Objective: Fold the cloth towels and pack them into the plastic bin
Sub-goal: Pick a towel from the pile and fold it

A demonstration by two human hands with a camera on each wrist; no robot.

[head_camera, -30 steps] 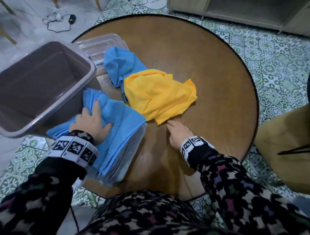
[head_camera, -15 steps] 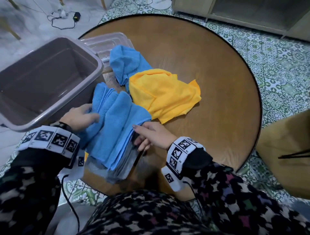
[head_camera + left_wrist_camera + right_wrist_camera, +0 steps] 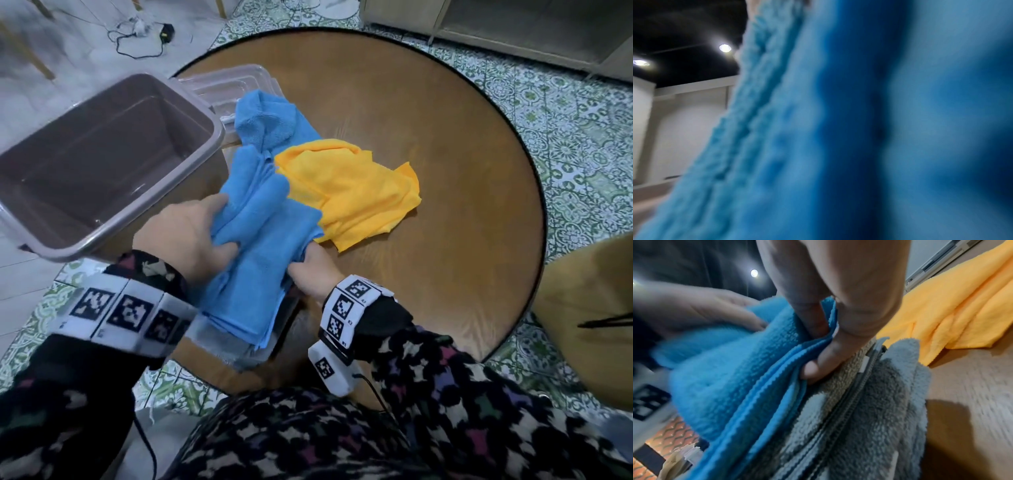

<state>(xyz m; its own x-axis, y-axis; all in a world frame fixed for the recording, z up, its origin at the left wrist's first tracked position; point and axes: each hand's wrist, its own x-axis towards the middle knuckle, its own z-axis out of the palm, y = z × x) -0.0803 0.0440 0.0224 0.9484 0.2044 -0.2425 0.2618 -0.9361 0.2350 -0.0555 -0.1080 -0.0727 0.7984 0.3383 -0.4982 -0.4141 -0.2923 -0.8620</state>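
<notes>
Blue folded towel (image 3: 253, 260): left hand (image 3: 185, 236) grips top, right hand (image 3: 313, 274) pinches edge.
Lift: keep layers pinched, clear grey towel (image 3: 869, 410).
Bin (image 3: 102, 164): lower flat.

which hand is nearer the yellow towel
Right. The right hand grips the folded blue towel just beside the yellow towel; the left hand holds that towel's far side, by the bin.

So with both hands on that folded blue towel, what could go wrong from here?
The right hand pinches only the folded blue towel's edge layers, so the fold may open in the lift. The grey towel beneath may drag along off the table edge. The plastic bin overhangs the table and could tip if bumped.
</notes>
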